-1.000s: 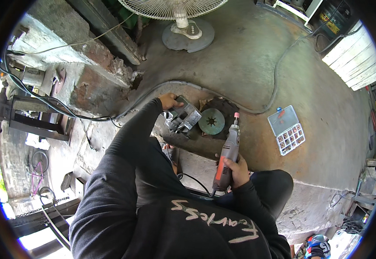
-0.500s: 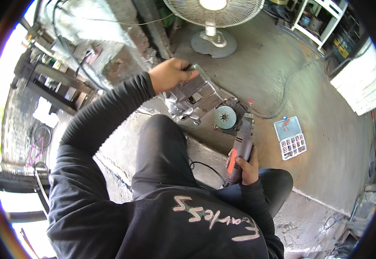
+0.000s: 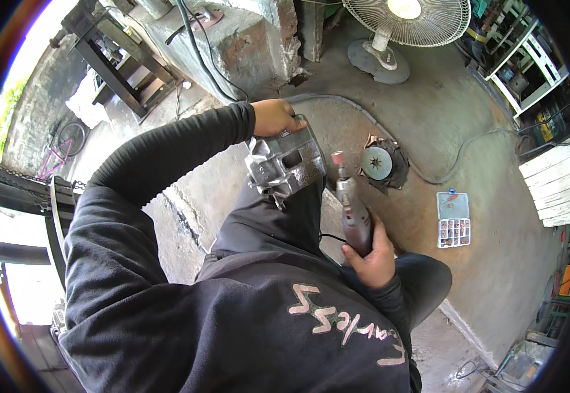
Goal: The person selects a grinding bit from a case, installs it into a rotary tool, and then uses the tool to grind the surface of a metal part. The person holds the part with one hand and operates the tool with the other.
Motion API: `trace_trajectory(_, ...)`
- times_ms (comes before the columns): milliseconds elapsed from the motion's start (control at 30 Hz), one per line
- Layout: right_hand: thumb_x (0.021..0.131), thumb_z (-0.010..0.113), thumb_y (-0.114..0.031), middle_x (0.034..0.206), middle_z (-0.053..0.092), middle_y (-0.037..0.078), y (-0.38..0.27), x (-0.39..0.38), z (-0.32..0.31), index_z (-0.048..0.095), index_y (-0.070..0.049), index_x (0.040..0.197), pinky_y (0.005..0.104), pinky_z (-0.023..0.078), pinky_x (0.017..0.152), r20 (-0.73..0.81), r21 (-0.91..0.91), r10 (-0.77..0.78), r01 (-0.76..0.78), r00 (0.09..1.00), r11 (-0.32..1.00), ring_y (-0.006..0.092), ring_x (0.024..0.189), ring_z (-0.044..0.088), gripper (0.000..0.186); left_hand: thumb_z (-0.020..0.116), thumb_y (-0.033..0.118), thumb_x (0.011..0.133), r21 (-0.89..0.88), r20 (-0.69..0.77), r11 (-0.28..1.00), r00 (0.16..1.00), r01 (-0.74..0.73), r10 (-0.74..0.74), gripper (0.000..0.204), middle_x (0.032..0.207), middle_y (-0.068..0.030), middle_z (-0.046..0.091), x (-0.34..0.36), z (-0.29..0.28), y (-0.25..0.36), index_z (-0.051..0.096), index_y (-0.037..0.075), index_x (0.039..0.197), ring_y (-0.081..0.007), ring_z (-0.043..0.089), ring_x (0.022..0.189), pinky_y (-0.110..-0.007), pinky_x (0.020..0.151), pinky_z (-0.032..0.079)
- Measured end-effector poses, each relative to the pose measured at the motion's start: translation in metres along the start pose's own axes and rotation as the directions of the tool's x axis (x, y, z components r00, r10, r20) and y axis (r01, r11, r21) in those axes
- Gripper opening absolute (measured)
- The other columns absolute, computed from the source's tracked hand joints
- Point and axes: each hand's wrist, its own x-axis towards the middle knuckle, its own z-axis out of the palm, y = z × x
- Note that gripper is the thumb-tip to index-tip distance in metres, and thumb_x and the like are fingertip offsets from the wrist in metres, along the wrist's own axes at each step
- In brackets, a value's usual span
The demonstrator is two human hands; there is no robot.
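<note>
My left hand (image 3: 277,118) grips the top edge of a grey cast-metal cylinder-shaped part (image 3: 306,156), with a rectangular opening in its side and lugs at its lower left. The casting is held over my left thigh. In my right hand (image 3: 375,262) is a dark rotary tool (image 3: 357,230), fingers wrapped round its body. A small pinkish-red grinding tip (image 3: 338,157) sits at the tool's upper end, beside the casting's right edge and apparently apart from it. Whether the tip is spinning I cannot tell.
A round grey disc (image 3: 377,164) lies on dark cloth on the floor. Right of it is an open compartment box (image 3: 454,232) of small bits. A pedestal fan (image 3: 383,49) stands at the back. A hose (image 3: 422,171) runs over the floor; a black cord (image 3: 330,237) lies near the tool.
The casting has come nearer my body, over my left thigh, and turned. My right hand has turned the rotary tool so its tip is closer to the casting. The whole view has shifted.
</note>
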Motion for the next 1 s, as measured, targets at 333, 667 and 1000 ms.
trace_trajectory(333,0.077,0.075,-0.03,0.115,0.059,0.028,-0.003,0.017,0.032,0.041,0.007,0.134,0.0452,0.05,0.084,-0.04,-0.215,0.015,-0.023,0.999,0.976,0.0441,0.102,0.061,0.076,0.05,0.044,0.095,0.235,-0.296,0.962,0.953,0.14,-0.067,0.049,0.086,-0.0246,0.065,-0.002,0.03,0.003,0.063,-0.002,0.09,-0.0416,0.063,0.087,-0.047,0.077,0.049)
trace_trajectory(667,0.077,0.075,-0.03,0.115,0.058,0.029,-0.006,0.023,0.033,0.042,0.006,0.134,0.0457,0.052,0.078,-0.081,-0.265,-0.016,-0.006,0.997,0.964,0.0448,0.097,0.062,0.075,0.055,0.03,0.092,0.145,-0.57,0.987,0.821,0.065,0.03,0.031,0.082,-0.0227,0.065,-0.002,0.04,0.001,0.067,0.001,0.092,-0.0415,0.063,0.081,-0.047,0.072,0.051)
trace_trajectory(1000,0.076,0.076,-0.028,0.113,0.058,0.028,-0.004,0.023,0.034,0.043,0.005,0.133,0.046,0.052,0.079,-0.058,-0.298,0.016,-0.033,0.998,0.954,0.0451,0.096,0.061,0.074,0.057,0.026,0.09,0.191,-0.553,0.978,0.833,0.086,0.034,0.025,0.081,-0.0194,0.065,0.002,0.045,0.01,0.068,0.005,0.095,-0.0391,0.064,0.079,-0.046,0.07,0.051)
